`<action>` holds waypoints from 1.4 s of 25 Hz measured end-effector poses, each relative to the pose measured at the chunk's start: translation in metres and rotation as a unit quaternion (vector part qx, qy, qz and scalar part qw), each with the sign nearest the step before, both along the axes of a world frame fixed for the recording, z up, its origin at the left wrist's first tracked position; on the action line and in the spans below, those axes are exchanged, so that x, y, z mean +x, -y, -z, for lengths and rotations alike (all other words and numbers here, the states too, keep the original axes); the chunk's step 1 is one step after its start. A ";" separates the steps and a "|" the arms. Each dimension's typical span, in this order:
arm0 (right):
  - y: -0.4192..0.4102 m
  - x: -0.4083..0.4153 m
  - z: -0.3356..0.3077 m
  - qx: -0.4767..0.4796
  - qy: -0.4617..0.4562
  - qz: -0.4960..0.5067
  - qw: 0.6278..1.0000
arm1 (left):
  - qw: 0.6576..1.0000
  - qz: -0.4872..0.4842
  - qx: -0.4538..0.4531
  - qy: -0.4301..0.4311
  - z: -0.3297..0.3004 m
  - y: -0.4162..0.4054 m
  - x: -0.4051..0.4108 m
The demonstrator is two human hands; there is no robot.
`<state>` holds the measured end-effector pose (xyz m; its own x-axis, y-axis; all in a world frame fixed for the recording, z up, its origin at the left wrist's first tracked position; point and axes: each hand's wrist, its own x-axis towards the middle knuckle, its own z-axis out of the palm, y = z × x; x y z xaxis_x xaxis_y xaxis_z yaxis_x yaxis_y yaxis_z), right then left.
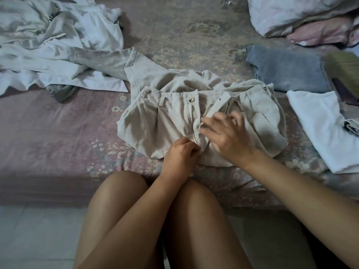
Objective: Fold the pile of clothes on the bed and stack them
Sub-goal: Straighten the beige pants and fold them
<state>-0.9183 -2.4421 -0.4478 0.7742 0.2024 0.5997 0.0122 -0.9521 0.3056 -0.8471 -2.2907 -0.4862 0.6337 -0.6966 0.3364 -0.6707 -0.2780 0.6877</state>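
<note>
Over on the far left, the unfolded pile of white clothes [58, 45] sprawls across the pink floral bedsheet [58, 136], all rumpled, with a grey garment [62, 92] poking out from under its near edge. One long pale sleeve or leg of fabric trails from that heap toward the middle.

Centre stage now: the beige trousers [165, 117] lie waistband-up on the bed, right in front of the person's bare knees [155, 220], fly open, the button [191, 99] showing at the top of the placket and belt loops visible along the band. The legs of the trousers are bunched up behind the waist.

The left hand [180, 154] is curled, fingertips pinching the cloth at the bottom of the fly. Just beside it, the right hand [225, 133] reaches across with fingers partly bent, a little blurred, gripping the opposite flap of the fly near its edge.

Moving right: a folded blue-grey garment [285, 68] sits further back, and nearer the bed's edge a folded white garment [320, 129] lies flat. A blurred green-and-dark object [343, 74] cuts in at the right border; I cannot tell what it is. Up in the far right corner, a white pillow [291, 14] rests on pink bedding [320, 33].
</note>
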 end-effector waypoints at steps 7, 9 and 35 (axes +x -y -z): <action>-0.009 -0.017 0.017 0.214 -0.202 -0.042 0.955 | 0.998 -0.009 0.028 0.047 0.006 -0.011 0.004; -0.010 -0.020 0.017 0.225 -0.218 -0.040 0.949 | 0.998 -0.006 0.040 0.050 0.004 -0.008 0.004; -0.026 -0.002 -0.005 0.086 -0.291 0.060 0.951 | 0.993 0.023 0.049 0.103 0.007 -0.002 0.003</action>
<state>-0.9200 -2.4162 -0.4423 0.9964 0.0295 0.0792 0.0199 -0.9926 0.1195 -0.8442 -2.2884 -0.4930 0.5256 -0.7583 0.3856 -0.8080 -0.3030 0.5054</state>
